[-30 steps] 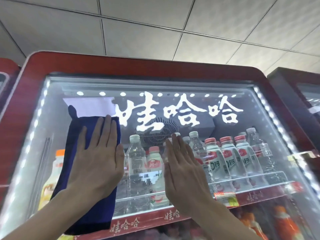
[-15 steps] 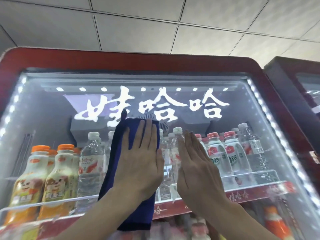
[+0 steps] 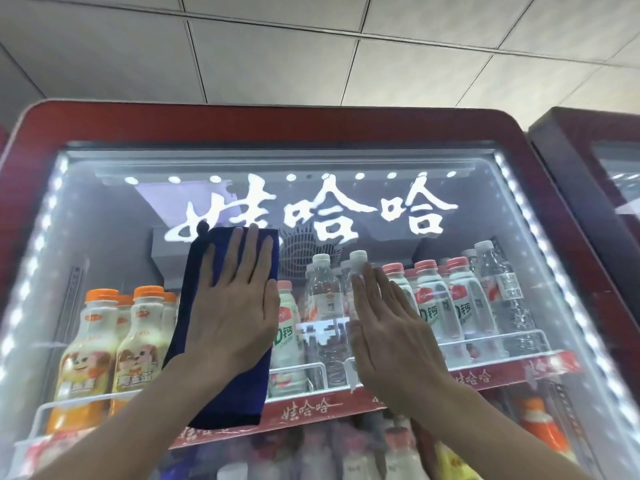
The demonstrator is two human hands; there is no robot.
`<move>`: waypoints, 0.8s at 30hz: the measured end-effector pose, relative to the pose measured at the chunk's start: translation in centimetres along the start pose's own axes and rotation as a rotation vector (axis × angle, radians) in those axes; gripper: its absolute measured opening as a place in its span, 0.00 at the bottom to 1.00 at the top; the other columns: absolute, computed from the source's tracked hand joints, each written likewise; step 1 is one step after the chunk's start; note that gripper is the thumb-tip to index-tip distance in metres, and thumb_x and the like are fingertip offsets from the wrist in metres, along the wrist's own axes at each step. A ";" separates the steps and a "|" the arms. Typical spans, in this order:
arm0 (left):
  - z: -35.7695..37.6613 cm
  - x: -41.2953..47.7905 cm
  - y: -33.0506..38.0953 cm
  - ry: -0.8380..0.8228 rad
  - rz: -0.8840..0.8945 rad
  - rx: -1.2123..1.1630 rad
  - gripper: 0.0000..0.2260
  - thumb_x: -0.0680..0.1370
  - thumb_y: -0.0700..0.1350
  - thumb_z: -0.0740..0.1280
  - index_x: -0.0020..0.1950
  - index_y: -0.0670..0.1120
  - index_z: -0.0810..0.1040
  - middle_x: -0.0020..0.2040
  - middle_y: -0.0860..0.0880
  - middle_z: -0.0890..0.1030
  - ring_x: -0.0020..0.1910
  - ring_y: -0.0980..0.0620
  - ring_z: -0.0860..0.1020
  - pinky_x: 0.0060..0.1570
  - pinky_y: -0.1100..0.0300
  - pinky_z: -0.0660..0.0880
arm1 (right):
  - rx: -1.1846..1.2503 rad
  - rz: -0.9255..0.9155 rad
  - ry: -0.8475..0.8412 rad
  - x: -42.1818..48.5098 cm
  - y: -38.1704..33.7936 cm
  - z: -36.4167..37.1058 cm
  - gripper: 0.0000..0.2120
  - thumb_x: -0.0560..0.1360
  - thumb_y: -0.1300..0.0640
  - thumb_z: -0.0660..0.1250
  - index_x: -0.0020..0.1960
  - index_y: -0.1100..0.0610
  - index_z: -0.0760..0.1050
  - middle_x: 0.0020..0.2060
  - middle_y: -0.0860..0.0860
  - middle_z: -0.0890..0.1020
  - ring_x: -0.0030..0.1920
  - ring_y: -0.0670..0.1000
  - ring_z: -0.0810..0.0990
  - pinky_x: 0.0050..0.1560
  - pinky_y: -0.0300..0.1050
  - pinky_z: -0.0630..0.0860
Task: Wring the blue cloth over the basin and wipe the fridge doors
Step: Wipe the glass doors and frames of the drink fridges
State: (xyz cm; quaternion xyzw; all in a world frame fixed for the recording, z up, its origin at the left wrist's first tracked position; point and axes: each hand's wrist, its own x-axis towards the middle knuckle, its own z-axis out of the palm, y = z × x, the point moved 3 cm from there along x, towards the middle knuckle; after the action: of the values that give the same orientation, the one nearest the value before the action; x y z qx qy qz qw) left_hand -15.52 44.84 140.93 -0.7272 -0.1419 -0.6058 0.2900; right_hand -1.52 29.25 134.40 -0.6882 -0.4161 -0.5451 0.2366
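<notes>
The blue cloth (image 3: pixel 232 400) lies flat against the fridge door's glass (image 3: pixel 485 216), just under the first white character of the lit logo. My left hand (image 3: pixel 237 306) presses on it with the palm flat and the fingers pointing up. The cloth's lower end hangs below my wrist. My right hand (image 3: pixel 388 334) rests bare on the glass to the right of the cloth, palm flat, holding nothing. The door has a red frame (image 3: pixel 277 128) and white light strips along its sides. No basin is in view.
Behind the glass stand orange-capped bottles (image 3: pixel 138 341) on the left and water and red-capped bottles (image 3: pixel 460 306) on the right, on red-edged shelves. A second dark red fridge (image 3: pixel 585 174) stands close on the right. Ceiling tiles are above.
My left hand has slid the cloth to the right, from near the door's left edge to under the logo. My right hand stays flat on the glass beside it.
</notes>
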 end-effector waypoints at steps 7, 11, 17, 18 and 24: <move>0.4 0.2 0.0 -0.004 0.029 0.021 0.29 0.82 0.54 0.38 0.83 0.49 0.44 0.83 0.52 0.44 0.82 0.50 0.42 0.80 0.43 0.41 | -0.020 -0.043 0.004 -0.2 0.8 -0.3 0.31 0.81 0.41 0.31 0.80 0.53 0.30 0.79 0.49 0.32 0.78 0.46 0.28 0.81 0.50 0.42; 0.6 0.5 0.4 -0.028 0.057 0.041 0.29 0.81 0.55 0.36 0.82 0.49 0.41 0.83 0.53 0.42 0.82 0.51 0.40 0.79 0.43 0.41 | 0.031 -0.081 0.085 -0.4 1.6 -0.4 0.29 0.84 0.43 0.37 0.82 0.54 0.41 0.81 0.50 0.42 0.81 0.46 0.37 0.81 0.49 0.48; 1.2 1.1 4.1 -0.024 0.083 0.013 0.29 0.82 0.55 0.37 0.83 0.49 0.41 0.83 0.54 0.42 0.82 0.52 0.40 0.80 0.42 0.42 | 0.014 -0.063 0.181 -1.1 5.4 -0.7 0.29 0.84 0.47 0.43 0.81 0.60 0.54 0.80 0.55 0.53 0.81 0.52 0.48 0.80 0.48 0.49; 1.5 1.3 5.2 -0.020 0.095 0.001 0.29 0.82 0.55 0.38 0.83 0.49 0.43 0.83 0.53 0.43 0.82 0.52 0.41 0.80 0.41 0.43 | 0.012 -0.065 0.177 -1.3 6.1 -0.7 0.29 0.84 0.47 0.43 0.81 0.61 0.54 0.80 0.55 0.54 0.81 0.52 0.49 0.80 0.49 0.50; 3.4 2.1 13.2 -0.001 0.171 -0.015 0.28 0.83 0.53 0.40 0.83 0.47 0.46 0.84 0.51 0.45 0.83 0.49 0.44 0.79 0.39 0.45 | -0.001 -0.040 0.214 -2.6 10.4 -1.3 0.29 0.83 0.49 0.45 0.80 0.62 0.56 0.80 0.56 0.56 0.81 0.53 0.52 0.79 0.49 0.53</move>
State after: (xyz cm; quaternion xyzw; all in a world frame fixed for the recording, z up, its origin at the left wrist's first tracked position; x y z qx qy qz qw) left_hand -4.96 36.10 139.37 -0.7390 -0.0748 -0.5796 0.3352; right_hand 6.26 21.77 133.68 -0.6177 -0.4017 -0.6204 0.2687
